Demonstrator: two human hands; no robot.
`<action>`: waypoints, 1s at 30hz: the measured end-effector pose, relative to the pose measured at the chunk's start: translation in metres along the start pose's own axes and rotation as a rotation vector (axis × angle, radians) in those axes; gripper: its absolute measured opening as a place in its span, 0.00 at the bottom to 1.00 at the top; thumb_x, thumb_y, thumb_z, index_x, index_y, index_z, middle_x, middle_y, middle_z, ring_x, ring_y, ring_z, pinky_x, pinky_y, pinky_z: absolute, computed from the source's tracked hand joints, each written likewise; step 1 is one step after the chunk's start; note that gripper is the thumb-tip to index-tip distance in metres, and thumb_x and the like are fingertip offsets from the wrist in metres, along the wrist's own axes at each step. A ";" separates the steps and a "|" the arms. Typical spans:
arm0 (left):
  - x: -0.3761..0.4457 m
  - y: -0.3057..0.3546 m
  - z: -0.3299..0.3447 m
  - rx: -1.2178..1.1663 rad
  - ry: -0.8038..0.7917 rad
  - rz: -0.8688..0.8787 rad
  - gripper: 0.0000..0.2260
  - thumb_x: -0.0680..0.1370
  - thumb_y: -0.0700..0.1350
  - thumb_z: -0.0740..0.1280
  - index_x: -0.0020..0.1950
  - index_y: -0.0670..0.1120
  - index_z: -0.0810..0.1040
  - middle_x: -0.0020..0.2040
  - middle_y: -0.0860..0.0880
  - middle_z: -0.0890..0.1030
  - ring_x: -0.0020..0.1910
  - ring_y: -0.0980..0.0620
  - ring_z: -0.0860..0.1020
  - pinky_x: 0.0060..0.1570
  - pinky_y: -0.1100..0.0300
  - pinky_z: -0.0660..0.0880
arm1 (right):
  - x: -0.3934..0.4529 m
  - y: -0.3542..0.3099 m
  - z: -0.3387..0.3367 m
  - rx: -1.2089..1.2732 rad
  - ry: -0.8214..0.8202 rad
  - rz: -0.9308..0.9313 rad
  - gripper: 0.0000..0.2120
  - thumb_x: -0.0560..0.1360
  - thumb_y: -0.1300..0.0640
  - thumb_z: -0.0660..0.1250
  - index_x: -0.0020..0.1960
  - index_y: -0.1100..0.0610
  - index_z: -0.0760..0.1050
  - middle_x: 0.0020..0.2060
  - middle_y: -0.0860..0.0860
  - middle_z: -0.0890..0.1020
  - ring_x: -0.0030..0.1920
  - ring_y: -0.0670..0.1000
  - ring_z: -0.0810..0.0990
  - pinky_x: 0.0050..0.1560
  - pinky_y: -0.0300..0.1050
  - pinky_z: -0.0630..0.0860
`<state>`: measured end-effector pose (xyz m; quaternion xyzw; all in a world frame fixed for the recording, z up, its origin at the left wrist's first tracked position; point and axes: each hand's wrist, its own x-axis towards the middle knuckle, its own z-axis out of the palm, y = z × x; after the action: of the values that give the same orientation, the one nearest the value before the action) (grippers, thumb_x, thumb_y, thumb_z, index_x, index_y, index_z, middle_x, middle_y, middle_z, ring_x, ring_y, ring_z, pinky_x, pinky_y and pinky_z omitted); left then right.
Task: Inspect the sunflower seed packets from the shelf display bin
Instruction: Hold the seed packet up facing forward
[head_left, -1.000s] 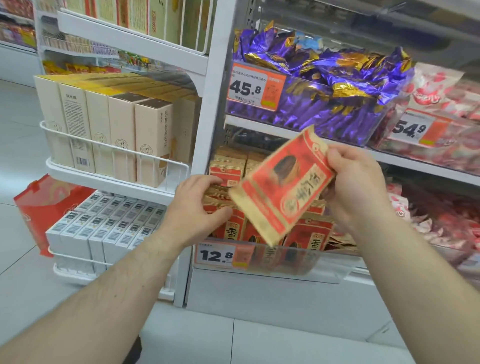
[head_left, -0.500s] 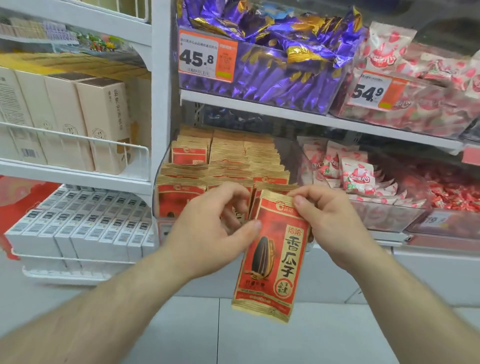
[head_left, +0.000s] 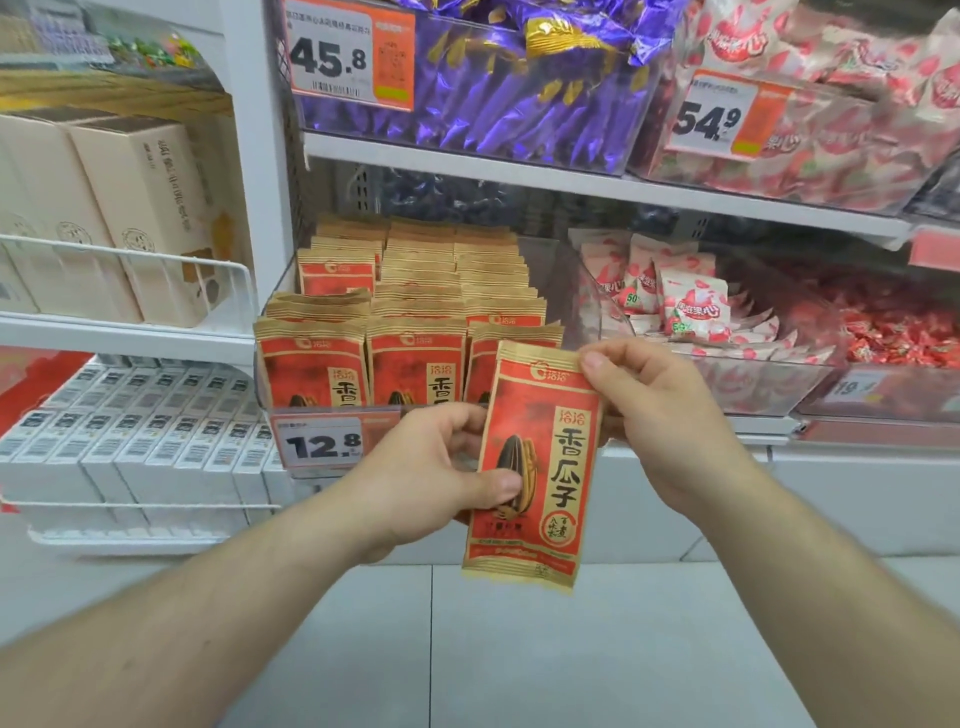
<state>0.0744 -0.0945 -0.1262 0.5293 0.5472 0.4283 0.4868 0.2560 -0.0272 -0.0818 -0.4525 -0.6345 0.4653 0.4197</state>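
Two bare hands hold one flat red-and-gold sunflower seed packet upright between them. Right hand pinches its upper right corner between thumb and forefinger; left hand grips its left edge, thumb pressed on the printed seed, fingers curled behind. Just beyond both hands, the clear plastic display bin holds rows of matching packets. Left fingers are hidden behind the packet; small print along its lower edge is illegible.
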 end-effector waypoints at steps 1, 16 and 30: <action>0.001 0.000 0.001 -0.008 0.007 0.004 0.14 0.72 0.36 0.75 0.54 0.47 0.80 0.51 0.47 0.85 0.49 0.48 0.85 0.45 0.52 0.81 | 0.000 0.002 -0.001 -0.015 -0.015 0.004 0.08 0.82 0.57 0.62 0.49 0.59 0.78 0.33 0.53 0.83 0.34 0.52 0.80 0.37 0.50 0.75; 0.011 0.008 0.008 -0.141 0.052 0.069 0.12 0.73 0.33 0.73 0.51 0.46 0.80 0.46 0.46 0.86 0.44 0.45 0.85 0.44 0.51 0.83 | -0.011 0.011 -0.016 -0.159 -0.129 0.044 0.14 0.83 0.54 0.59 0.48 0.56 0.82 0.35 0.50 0.85 0.34 0.46 0.79 0.40 0.46 0.74; 0.016 0.006 -0.006 -0.278 0.124 0.095 0.13 0.74 0.33 0.70 0.58 0.41 0.79 0.51 0.43 0.85 0.51 0.43 0.84 0.52 0.50 0.79 | -0.022 0.010 -0.016 -0.243 -0.305 -0.010 0.09 0.81 0.62 0.63 0.50 0.52 0.81 0.37 0.50 0.86 0.35 0.51 0.81 0.37 0.39 0.75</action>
<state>0.0703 -0.0783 -0.1203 0.4548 0.4860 0.5541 0.4999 0.2784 -0.0437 -0.0903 -0.4209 -0.7444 0.4466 0.2632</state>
